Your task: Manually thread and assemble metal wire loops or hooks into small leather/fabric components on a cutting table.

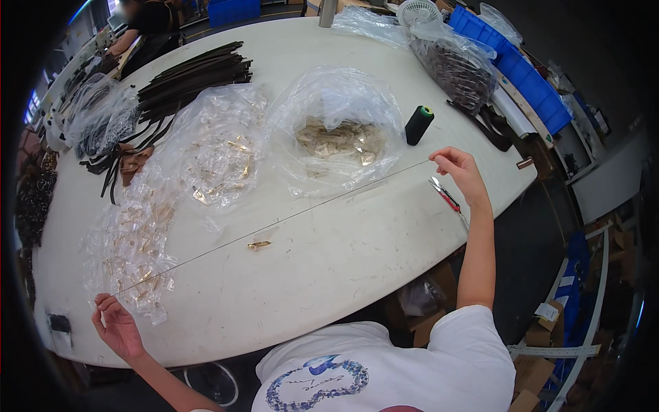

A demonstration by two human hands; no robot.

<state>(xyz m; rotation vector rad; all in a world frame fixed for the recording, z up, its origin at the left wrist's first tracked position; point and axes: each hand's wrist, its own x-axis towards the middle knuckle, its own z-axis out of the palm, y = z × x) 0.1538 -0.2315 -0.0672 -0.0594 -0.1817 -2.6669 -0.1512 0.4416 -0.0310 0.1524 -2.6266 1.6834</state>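
Observation:
A thin dark thread (278, 222) is stretched taut across the white table, one end in each of my hands. At the lower left my left hand (118, 327) pinches one end, beside small clear packets (141, 237) with gold-coloured pieces. My right hand (458, 172) pinches the other end at the right, above red-handled thread snips (446, 196) whose blades are apart. A black spool of thread (419, 126) stands just beyond that hand. Below the thread's middle lies a small gold-coloured metal piece (259, 245). An open clear bag (336, 130) holds more gold-coloured pieces.
Dark strips (195, 75) lie bundled at the far left, near another clear bag (103, 117). A bag of dark items (456, 72) and blue bins (528, 79) stand at the far right. One person (147, 31) sits at the back left.

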